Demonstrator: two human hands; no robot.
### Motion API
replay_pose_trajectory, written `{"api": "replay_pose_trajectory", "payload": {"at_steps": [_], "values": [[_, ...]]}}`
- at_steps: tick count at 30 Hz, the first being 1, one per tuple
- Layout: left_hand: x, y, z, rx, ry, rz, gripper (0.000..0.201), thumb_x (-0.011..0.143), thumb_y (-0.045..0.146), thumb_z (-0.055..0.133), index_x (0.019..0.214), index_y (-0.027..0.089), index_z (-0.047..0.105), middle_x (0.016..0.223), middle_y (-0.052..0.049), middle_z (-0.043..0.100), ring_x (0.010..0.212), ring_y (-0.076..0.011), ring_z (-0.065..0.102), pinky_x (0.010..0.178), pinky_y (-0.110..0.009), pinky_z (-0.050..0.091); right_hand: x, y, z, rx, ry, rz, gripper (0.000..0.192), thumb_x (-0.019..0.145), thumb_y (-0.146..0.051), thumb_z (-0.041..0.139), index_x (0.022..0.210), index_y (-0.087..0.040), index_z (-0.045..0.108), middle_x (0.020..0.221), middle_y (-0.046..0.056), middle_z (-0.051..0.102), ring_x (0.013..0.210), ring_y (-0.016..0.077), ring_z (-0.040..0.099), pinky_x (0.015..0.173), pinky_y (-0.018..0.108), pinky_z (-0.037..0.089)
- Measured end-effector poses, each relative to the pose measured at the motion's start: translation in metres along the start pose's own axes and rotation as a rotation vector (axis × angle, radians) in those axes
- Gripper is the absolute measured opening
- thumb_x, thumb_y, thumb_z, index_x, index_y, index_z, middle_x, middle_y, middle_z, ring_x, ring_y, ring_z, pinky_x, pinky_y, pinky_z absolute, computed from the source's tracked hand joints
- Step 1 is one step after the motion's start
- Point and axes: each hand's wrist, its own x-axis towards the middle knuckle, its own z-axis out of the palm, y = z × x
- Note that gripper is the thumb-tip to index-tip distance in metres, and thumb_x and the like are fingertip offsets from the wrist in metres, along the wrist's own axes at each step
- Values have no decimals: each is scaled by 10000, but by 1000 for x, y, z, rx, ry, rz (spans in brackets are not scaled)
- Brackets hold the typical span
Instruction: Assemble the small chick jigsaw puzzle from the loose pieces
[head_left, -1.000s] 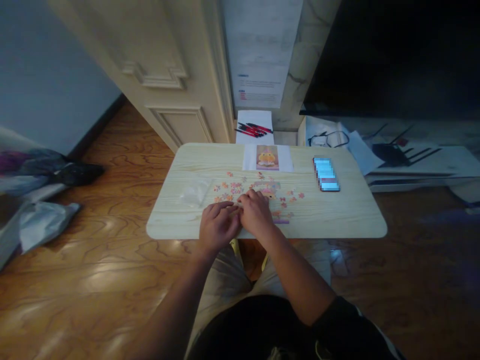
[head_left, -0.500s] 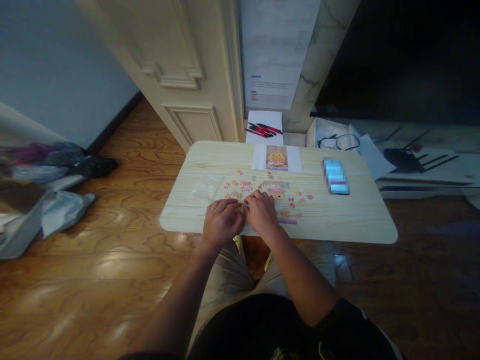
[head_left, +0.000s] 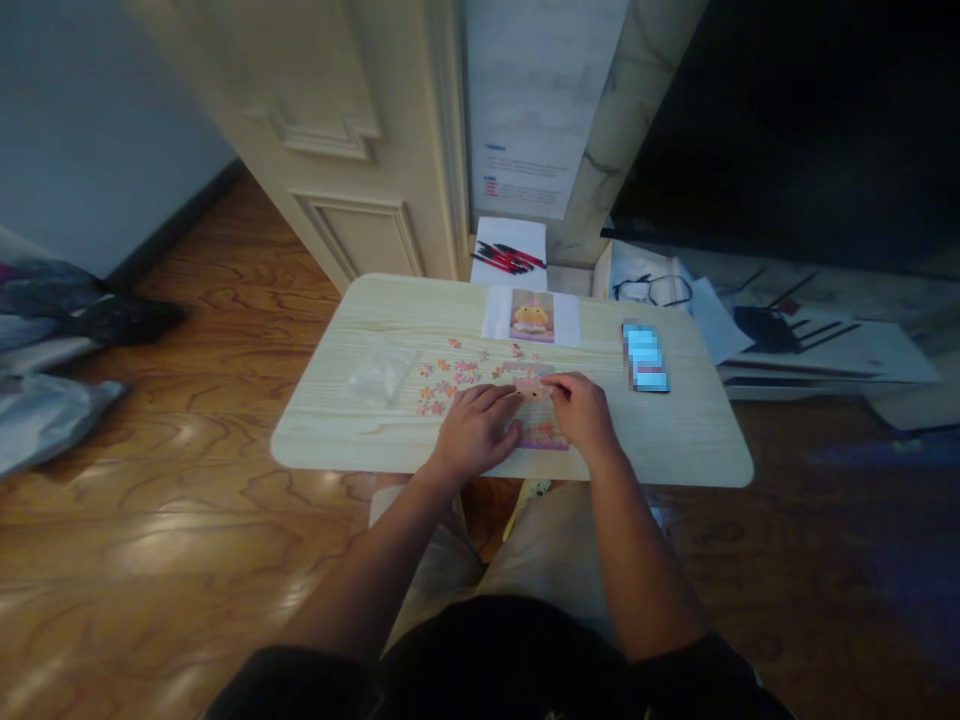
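Hands (head_left: 525, 425) on puzzle pieces (head_left: 450, 375), table (head_left: 697, 440)

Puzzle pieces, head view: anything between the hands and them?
Nothing visible. The left hand and right hand rest right at the joined puzzle section; loose puzzle pieces lie open on the table.
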Motion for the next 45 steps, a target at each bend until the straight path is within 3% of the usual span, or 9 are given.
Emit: {"api": "replay_pose_trajectory", "payload": {"at_steps": [4,10,15,24,30,37,45], "values": [[16,6,12,33,-92,38,490,935,429,645,1403,285,637,1536,-58,572,1371,-350,519,1126,-559,434,11,24,-13,-80,-73,43,282,943,-95,568,1083,-197,791,1094,68,775,1038,199,703,992,326,522],[18,7,12,92,-173,-3,491,965,526,584,1403,313,647,1562,-32,549,1370,-355,499,1112,-561,427,18,20,-7,-113,-173,93,252,938,-102,612,1088,-219,778,1093,54,786,1048,201,704,984,313,511],[18,10,9,91,-179,-18,513,967,538,575,1427,317,629,1566,-31,541,1379,-347,485,1120,-550,421,20,20,-6,-93,-149,164,231,939,-126,615,1090,-225,760,1044,50,792,949,198,716,909,309,525],[18,10,11,79,-165,-24,504,964,562,577,1394,312,660,1550,-39,558,1375,-350,492,1131,-558,412,26,14,-2,-239,-154,83,182,928,-134,634,993,-199,791,1032,82,751,992,216,677,952,318,497],[18,9,12,83,-163,-16,499,953,538,597,1392,309,657,1547,-38,562,1382,-352,489,1130,-561,411,26,17,-1,-224,-133,63,168,903,-110,639,951,-197,775,1000,75,719,956,205,662,934,317,505],[17,11,10,87,-150,-23,511,955,559,586,1396,306,644,1543,-43,561,1364,-343,499,1109,-547,418,14,29,-17,-91,34,73,163,920,-124,637,985,-200,765,1017,64,735,898,199,675,898,336,529],[17,12,10,96,-133,-43,535,935,553,604,1396,284,634,1533,-72,557,1381,-357,478,1115,-551,407,-5,39,-27,-119,-18,44,205,922,-112,625,1024,-195,782,1026,81,730,967,222,680,932,358,535]]}}
